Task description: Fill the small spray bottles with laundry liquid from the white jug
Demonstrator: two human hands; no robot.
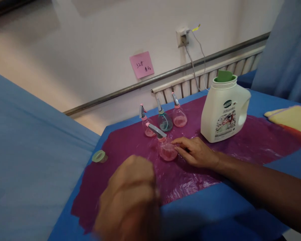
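Observation:
My right hand (195,152) lies on the purple plastic sheet (130,140), its fingers closed around the base of a small pink spray bottle (165,147) with a grey nozzle. My left hand (130,197) hovers close to the camera, blurred and curled like a fist; nothing shows in it. Behind the held bottle stand three more small spray bottles: a pink one (146,125), a teal one (164,120) and another pink one (178,115). A large white detergent jug (223,112) with an open green spout stands to the right.
A green cap (99,156) lies at the sheet's left edge on the blue table cover. Yellow and orange cloths (291,118) are at the far right. A wall with a pink sticky note (141,64), a socket and a radiator rail runs behind the table.

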